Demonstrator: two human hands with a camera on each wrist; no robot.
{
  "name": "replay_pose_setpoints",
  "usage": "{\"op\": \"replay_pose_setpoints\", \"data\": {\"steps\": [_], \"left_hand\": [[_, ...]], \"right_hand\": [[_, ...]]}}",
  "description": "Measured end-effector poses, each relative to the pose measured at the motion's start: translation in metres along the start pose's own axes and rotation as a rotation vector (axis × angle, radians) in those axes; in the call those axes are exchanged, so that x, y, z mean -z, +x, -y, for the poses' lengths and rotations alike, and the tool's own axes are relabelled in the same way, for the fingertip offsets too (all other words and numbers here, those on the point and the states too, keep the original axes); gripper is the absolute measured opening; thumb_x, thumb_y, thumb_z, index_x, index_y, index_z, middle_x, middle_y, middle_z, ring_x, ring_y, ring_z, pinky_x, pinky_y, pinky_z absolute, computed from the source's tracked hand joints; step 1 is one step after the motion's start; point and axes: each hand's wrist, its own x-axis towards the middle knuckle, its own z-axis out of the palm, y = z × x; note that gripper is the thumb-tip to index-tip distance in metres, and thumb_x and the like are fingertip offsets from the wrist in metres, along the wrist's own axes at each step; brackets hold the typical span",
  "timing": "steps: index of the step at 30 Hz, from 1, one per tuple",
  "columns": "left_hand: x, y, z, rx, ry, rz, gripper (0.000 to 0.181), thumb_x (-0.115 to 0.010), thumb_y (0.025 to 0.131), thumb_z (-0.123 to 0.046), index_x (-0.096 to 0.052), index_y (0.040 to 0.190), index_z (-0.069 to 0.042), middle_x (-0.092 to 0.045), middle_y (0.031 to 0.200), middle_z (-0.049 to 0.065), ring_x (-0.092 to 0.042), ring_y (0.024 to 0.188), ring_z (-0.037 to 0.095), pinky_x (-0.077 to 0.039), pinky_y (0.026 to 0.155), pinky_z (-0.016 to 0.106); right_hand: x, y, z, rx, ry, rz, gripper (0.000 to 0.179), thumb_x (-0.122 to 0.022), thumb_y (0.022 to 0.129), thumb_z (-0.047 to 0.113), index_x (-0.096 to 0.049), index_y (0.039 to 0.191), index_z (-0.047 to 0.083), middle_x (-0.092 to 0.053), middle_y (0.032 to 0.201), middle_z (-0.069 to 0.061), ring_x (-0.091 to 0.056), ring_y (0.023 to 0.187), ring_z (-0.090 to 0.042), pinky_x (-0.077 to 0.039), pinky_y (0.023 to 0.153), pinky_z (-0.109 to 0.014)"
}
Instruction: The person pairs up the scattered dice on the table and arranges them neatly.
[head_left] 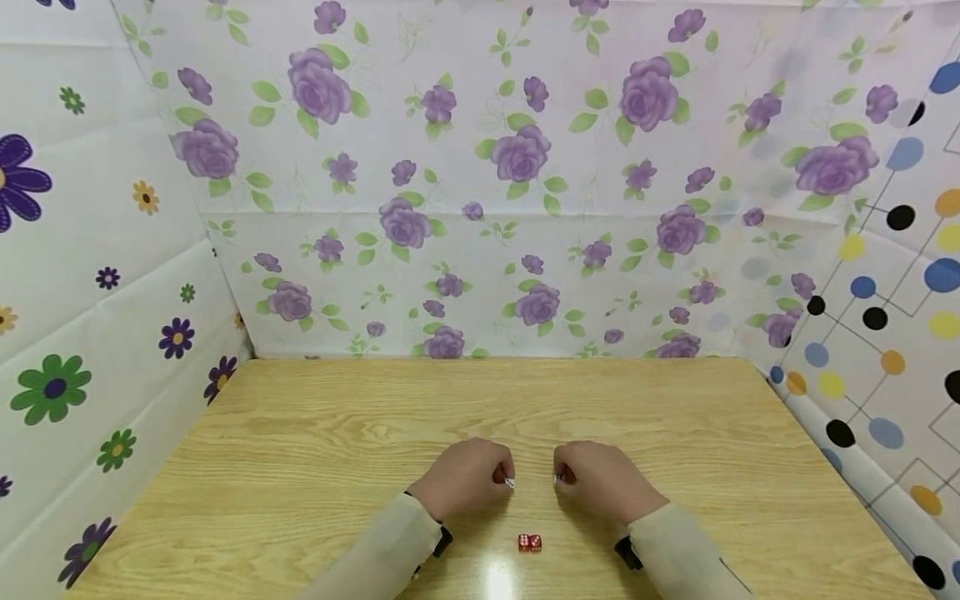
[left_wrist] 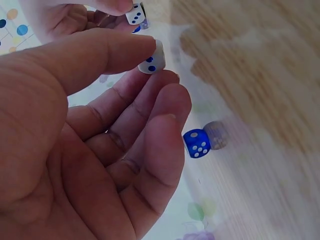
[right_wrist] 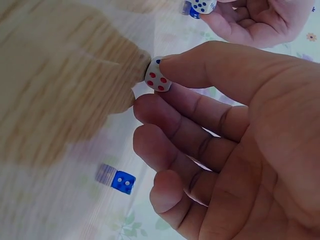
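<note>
Near the middle of the table, my left hand (head_left: 467,475) pinches a white die (head_left: 510,482) between thumb and fingertips. Opposite it, my right hand (head_left: 603,477) pinches another white die (head_left: 557,479), which shows red pips in the right wrist view. A small gap separates the two hands. Beyond the left hand's fingers, a blue die (left_wrist: 197,143) stands on the table in the left wrist view. Another blue die (right_wrist: 123,182) sits past the right hand's fingers in the right wrist view. In the head view, both blue dice are hidden.
Two red dice (head_left: 529,542) stand side by side on the wooden table (head_left: 337,417), closer to me than the hands. A purple-flowered cloth (head_left: 480,250) hangs behind the far edge, and patterned cloths hang on both sides.
</note>
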Motion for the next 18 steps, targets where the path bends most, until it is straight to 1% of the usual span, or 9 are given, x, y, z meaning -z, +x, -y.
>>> {"op": "replay_pose_setpoints", "data": {"steps": [4, 8, 12, 18], "left_hand": [[-0.0029, 0.0019, 0.0013, 0.012, 0.005, 0.014, 0.005, -0.077, 0.091, -0.016, -0.074, 0.093, -0.019, -0.065, 0.083, -0.013, -0.055, 0.071, 0.000, -0.050, 0.069, 0.023], [-0.0048, 0.0040, 0.0017, 0.008, 0.020, 0.010, 0.005, -0.077, 0.091, -0.016, -0.073, 0.090, -0.019, -0.064, 0.082, -0.014, -0.054, 0.070, 0.000, -0.049, 0.068, 0.022], [-0.0040, 0.0061, 0.0005, 0.001, 0.024, 0.009, 0.006, -0.078, 0.090, -0.016, -0.073, 0.089, -0.020, -0.064, 0.080, -0.015, -0.054, 0.069, 0.000, -0.049, 0.067, 0.022], [-0.0023, 0.0065, 0.0008, 0.011, 0.022, 0.020, 0.005, -0.079, 0.089, -0.017, -0.075, 0.089, -0.020, -0.064, 0.080, -0.017, -0.056, 0.070, -0.001, -0.050, 0.069, 0.023]], "right_hand": [[0.0002, 0.0019, 0.0022, 0.014, -0.008, -0.007, 0.012, -0.078, 0.090, 0.016, -0.069, 0.083, 0.020, -0.060, 0.075, 0.013, -0.051, 0.064, -0.002, -0.046, 0.060, -0.029], [0.0003, 0.0024, 0.0037, 0.015, -0.009, -0.005, 0.012, -0.078, 0.089, 0.016, -0.069, 0.083, 0.020, -0.060, 0.074, 0.012, -0.050, 0.064, -0.003, -0.046, 0.060, -0.029], [0.0003, 0.0031, 0.0038, 0.014, -0.008, -0.004, 0.012, -0.077, 0.090, 0.016, -0.069, 0.083, 0.021, -0.060, 0.074, 0.013, -0.051, 0.064, -0.002, -0.046, 0.060, -0.029], [-0.0007, 0.0068, 0.0082, 0.036, -0.012, -0.016, 0.013, -0.078, 0.089, 0.016, -0.069, 0.082, 0.021, -0.060, 0.074, 0.013, -0.051, 0.064, -0.002, -0.046, 0.061, -0.029]]}}
